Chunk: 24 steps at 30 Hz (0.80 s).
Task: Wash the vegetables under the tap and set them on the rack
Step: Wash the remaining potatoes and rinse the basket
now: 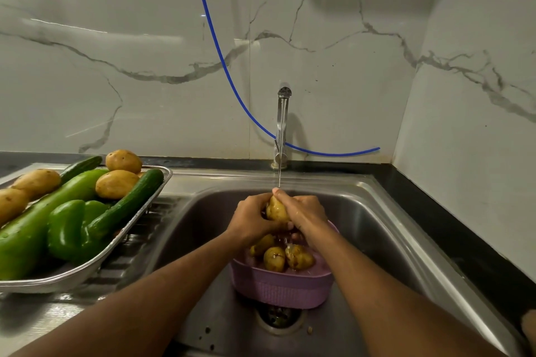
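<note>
Both hands hold one wet potato (277, 209) over the sink, under the thin stream from the tap (282, 124). My left hand (251, 219) grips its left side and my right hand (304, 213) wraps its right side. Below them a purple basket (282, 284) stands in the sink with three more potatoes (282, 258). On the drainboard at left sits a metal tray (95, 262) with several potatoes (116, 184), two cucumbers (127, 206), a green pepper (69, 229) and a long green gourd (43, 217).
The steel sink (377, 229) has its drain (280, 317) just in front of the basket. A blue hose (220, 55) hangs down the marble wall behind the tap. A dark counter edge (452, 229) runs along the right.
</note>
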Tool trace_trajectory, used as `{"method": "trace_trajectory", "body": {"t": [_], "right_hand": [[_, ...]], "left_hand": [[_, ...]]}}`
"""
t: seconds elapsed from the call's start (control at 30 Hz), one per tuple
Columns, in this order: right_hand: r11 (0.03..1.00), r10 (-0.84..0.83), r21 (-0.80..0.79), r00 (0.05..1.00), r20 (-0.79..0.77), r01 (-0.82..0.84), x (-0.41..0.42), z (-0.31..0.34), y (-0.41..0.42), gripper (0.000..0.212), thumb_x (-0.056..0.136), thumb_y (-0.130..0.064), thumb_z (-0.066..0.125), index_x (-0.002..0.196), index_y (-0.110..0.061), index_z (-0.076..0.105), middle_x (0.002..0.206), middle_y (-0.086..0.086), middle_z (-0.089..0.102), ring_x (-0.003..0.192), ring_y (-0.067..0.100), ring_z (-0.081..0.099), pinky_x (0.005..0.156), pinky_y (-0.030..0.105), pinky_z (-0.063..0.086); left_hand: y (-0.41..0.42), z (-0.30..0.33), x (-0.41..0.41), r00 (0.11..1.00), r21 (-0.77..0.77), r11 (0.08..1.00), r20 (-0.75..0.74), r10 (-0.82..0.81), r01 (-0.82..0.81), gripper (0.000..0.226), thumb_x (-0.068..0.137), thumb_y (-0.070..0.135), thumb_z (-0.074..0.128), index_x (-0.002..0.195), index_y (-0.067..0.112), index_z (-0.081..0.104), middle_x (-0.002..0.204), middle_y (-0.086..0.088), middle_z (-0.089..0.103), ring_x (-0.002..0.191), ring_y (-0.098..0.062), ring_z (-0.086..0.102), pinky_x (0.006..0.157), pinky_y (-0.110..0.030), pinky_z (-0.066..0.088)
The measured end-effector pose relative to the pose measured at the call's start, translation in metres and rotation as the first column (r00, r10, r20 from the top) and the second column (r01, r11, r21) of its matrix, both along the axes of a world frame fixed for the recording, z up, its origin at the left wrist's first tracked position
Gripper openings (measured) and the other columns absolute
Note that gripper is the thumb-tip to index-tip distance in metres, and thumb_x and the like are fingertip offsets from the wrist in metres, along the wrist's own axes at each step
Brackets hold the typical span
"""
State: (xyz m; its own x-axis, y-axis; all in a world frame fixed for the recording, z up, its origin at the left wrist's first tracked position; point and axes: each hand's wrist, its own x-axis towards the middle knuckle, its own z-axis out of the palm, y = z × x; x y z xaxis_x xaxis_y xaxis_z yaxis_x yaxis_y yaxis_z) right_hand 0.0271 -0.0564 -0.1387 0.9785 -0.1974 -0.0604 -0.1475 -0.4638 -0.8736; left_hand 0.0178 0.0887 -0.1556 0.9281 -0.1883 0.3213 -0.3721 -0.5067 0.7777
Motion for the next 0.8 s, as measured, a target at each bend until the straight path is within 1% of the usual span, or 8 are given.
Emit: {"method": "trace_trajectory", "body": {"t": [0.1,0.2,0.33,0.43,0.53,0.63,0.7,0.8], "right_hand": [[0.991,0.11,0.074,0.994,0.002,-0.11,0.0,-0.001,0.001,0.056,0.094,-0.061,0.06,0.135,-0.024,0.062,0.113,0.006,0.07,0.088,0.021,0.071,0.07,0.038,0.065],[0.98,0.189,0.045,0.978,0.087,-0.193,-0.002,0.001,0.002,0.057,0.1,-0.043,0.062,0.152,-0.027,0.047,0.137,0.008,0.059,0.079,0.011,0.064,0.058,0.024,0.061],[0.998,0.05,-0.057,0.976,0.211,-0.039,-0.006,0.002,0.005,0.05,0.091,-0.056,0.069,0.131,-0.028,0.066,0.116,-0.003,0.071,0.079,0.004,0.059,0.055,0.016,0.044],[0.997,-0.013,-0.072,0.968,0.249,0.032,-0.007,0.003,0.002,0.049,0.084,-0.065,0.071,0.117,-0.028,0.073,0.091,-0.012,0.066,0.084,0.008,0.062,0.066,0.023,0.048],[0.995,0.104,-0.025,0.977,0.184,-0.101,-0.001,0.002,-0.004,0.055,0.086,-0.056,0.075,0.131,-0.027,0.066,0.109,-0.004,0.069,0.094,0.014,0.068,0.077,0.032,0.06],[0.963,0.258,0.06,0.964,0.063,-0.262,0.003,-0.002,-0.006,0.074,0.087,-0.042,0.078,0.152,-0.028,0.045,0.137,0.009,0.058,0.092,0.026,0.074,0.066,0.033,0.064],[0.961,0.261,0.071,0.963,0.071,-0.266,0.001,-0.002,-0.004,0.076,0.086,-0.04,0.08,0.152,-0.026,0.046,0.137,0.01,0.058,0.088,0.024,0.075,0.058,0.028,0.061],[0.996,0.081,-0.039,0.981,0.179,-0.075,-0.005,-0.001,0.001,0.061,0.079,-0.059,0.079,0.13,-0.027,0.067,0.114,-0.003,0.071,0.088,0.013,0.07,0.064,0.029,0.061]], "left_hand": [[0.003,0.0,0.001,0.999,-0.026,0.998,-0.008,0.05,-0.05,0.047,0.075,0.025,0.089,0.118,0.023,0.072,0.096,0.008,0.075,0.091,-0.004,0.072,0.082,-0.024,0.061],[0.007,-0.003,0.004,0.99,-0.071,0.99,-0.084,0.113,-0.119,0.031,0.08,0.029,0.086,0.108,0.022,0.075,0.089,0.003,0.077,0.084,-0.009,0.075,0.079,-0.033,0.064],[0.001,0.0,0.002,0.99,-0.065,0.988,-0.044,0.137,-0.14,0.024,0.08,0.026,0.085,0.102,0.024,0.076,0.083,0.004,0.077,0.079,-0.006,0.075,0.077,-0.032,0.064],[-0.006,0.003,-0.001,0.989,-0.06,0.987,-0.025,0.148,-0.149,0.023,0.08,0.027,0.085,0.101,0.021,0.076,0.081,0.005,0.076,0.075,-0.004,0.074,0.073,-0.026,0.063],[0.0,0.003,0.001,0.989,-0.055,0.988,-0.038,0.14,-0.142,0.027,0.077,0.032,0.088,0.101,0.023,0.078,0.083,0.006,0.077,0.077,-0.004,0.075,0.073,-0.027,0.063],[0.01,0.0,0.003,0.988,-0.045,0.989,-0.073,0.138,-0.141,0.031,0.075,0.033,0.089,0.103,0.023,0.079,0.085,0.006,0.078,0.078,-0.006,0.075,0.075,-0.032,0.065],[0.012,-0.001,0.002,0.988,-0.03,0.989,-0.065,0.143,-0.145,0.03,0.074,0.033,0.089,0.1,0.023,0.079,0.084,0.005,0.078,0.078,-0.007,0.075,0.075,-0.033,0.065],[0.006,0.001,0.001,0.987,0.007,0.987,0.002,0.16,-0.16,0.02,0.077,0.036,0.086,0.092,0.025,0.078,0.076,0.007,0.076,0.072,-0.006,0.074,0.071,-0.033,0.065]]}}
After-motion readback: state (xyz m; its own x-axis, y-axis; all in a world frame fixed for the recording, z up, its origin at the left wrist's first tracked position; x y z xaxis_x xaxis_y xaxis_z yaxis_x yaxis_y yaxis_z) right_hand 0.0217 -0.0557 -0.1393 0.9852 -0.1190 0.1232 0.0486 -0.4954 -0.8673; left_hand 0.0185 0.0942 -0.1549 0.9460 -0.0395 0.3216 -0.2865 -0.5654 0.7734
